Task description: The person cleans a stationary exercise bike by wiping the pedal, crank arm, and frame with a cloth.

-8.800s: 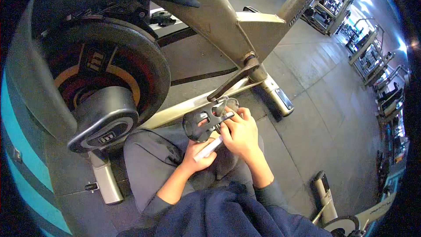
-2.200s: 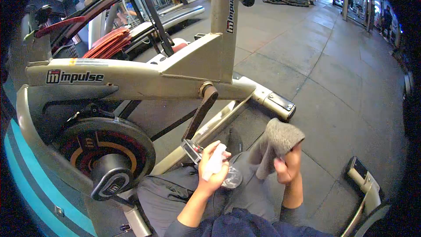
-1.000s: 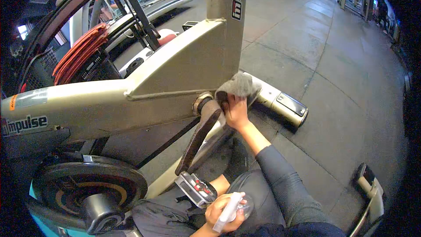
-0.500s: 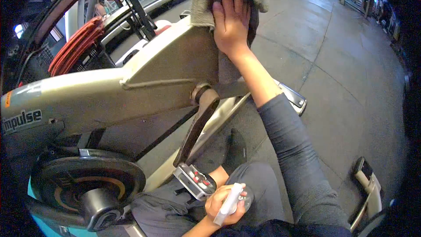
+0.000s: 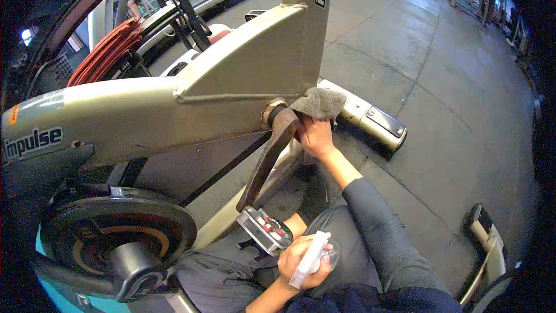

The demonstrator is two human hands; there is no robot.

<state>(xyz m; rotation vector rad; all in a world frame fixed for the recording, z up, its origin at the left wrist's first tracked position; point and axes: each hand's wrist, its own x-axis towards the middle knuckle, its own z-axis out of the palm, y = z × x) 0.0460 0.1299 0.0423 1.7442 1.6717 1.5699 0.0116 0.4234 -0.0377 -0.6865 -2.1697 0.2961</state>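
Note:
My right hand [image 5: 317, 137] presses a grey cloth [image 5: 320, 103] against the lower end of the seat post, where it meets the frame of an exercise bike [image 5: 231, 107]. The cloth hides part of the frame, and the fingers are partly tucked under it. Just left of that hand is the crank arm [image 5: 267, 159], which slants down to a pedal [image 5: 263, 230]. Near my knee, my left hand [image 5: 294, 259] is wrapped round a spray bottle [image 5: 329, 257] with a white spray head and a clear body.
A dark flywheel [image 5: 119, 237] is at lower left. The bike's rear foot [image 5: 370, 117] reaches out to the right across the dark floor [image 5: 440, 139]. Red coiled bands [image 5: 107, 52] sit behind the frame. Another machine's metal leg [image 5: 489, 240] stands at lower right.
My right hand has moved the cloth down from the upper part of the seat post to its base beside the crank. The left hand with the spray bottle has barely moved.

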